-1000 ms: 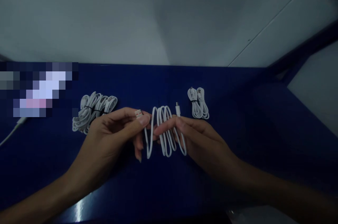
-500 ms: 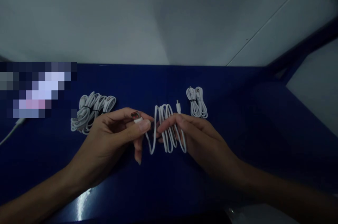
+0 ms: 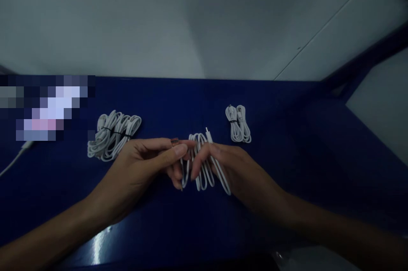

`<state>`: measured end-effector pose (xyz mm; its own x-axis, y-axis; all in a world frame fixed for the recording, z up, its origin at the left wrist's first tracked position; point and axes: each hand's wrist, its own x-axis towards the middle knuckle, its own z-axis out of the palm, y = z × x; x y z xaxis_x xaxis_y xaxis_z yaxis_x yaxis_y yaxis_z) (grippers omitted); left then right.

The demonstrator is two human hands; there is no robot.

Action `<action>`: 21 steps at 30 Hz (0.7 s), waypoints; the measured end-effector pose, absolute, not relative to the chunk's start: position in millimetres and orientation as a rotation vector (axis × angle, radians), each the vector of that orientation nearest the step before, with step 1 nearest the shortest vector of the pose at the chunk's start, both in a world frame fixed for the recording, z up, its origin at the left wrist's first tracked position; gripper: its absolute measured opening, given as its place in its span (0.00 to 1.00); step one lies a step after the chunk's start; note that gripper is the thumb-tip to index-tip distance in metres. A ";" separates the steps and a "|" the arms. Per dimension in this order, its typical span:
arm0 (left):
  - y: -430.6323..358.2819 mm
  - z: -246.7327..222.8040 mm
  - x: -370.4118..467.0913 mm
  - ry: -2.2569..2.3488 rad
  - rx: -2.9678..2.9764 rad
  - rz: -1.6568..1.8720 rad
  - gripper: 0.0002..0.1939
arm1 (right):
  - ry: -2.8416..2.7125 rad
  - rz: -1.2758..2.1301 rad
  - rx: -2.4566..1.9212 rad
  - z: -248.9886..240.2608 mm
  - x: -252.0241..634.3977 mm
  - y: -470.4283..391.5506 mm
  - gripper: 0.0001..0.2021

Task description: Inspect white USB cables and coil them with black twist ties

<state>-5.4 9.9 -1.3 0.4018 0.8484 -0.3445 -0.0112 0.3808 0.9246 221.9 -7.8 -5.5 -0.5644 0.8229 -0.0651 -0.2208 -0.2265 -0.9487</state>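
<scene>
A loosely coiled white cable [image 3: 201, 173] is held between my two hands above the blue table. My left hand [image 3: 143, 160] pinches its USB plug [image 3: 174, 140] between thumb and index finger, the other fingers curled beneath. On the right, my right hand [image 3: 237, 164] has its fingers closed round the coil, partly hiding the loops. The cable's slim second connector [image 3: 208, 135] sticks up beside the right fingertips, its metal tip tilted slightly left.
Several bundled white cables with black ties [image 3: 111, 135] lie at the left on the blue table [image 3: 178, 96]. Another tied bundle [image 3: 239, 124] lies behind my right hand. A pixelated area with a white cord [image 3: 15, 158] is at far left. A pale wall stands behind.
My hands have come closer together and the coil is more bunched. The slim connector has shifted left and tilted. The left fingers have curled in under the USB plug.
</scene>
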 end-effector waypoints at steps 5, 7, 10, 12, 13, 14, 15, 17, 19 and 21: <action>8.9 1.1 -2.8 0.933 0.965 0.698 0.05 | -1.394 1.884 -0.741 -6.4 224.1 -9.4 0.25; 8.8 1.9 -1.9 0.920 0.966 0.694 0.05 | -1.441 1.878 -0.748 -8.1 224.7 -9.7 0.25; 8.3 2.4 -0.8 0.893 0.985 0.671 0.06 | -1.477 1.888 -0.744 -13.1 222.9 -8.8 0.26; 7.3 2.5 0.0 0.878 0.993 0.671 0.08 | -1.456 1.906 -0.686 -17.2 220.2 -8.0 0.26; 6.8 2.4 0.4 0.870 0.994 0.674 0.08 | -1.446 1.908 -0.654 -18.7 218.8 -8.0 0.27; 6.2 2.4 0.6 0.866 0.992 0.679 0.08 | -1.441 1.906 -0.640 -19.3 217.6 -8.3 0.27; 5.8 2.3 0.7 0.862 0.989 0.684 0.07 | -1.457 1.900 -0.641 -18.6 216.7 -9.2 0.27; 5.5 2.1 0.5 0.854 0.994 0.683 0.07 | -1.482 1.895 -0.775 -13.1 216.1 -12.4 0.26; 6.1 2.2 -0.1 0.859 0.999 0.686 0.08 | -1.481 1.885 -0.829 -3.7 216.2 -16.8 0.24; 6.9 2.7 -0.5 0.886 0.996 0.698 0.09 | -1.390 1.853 -0.847 5.3 216.1 -20.8 0.19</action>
<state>-0.5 6.9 2.7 0.4754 0.8269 -0.3004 -0.0988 0.3895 0.9157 216.1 -20.8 5.3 -0.5704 0.8143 -0.1073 -0.1248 -0.2150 -0.9686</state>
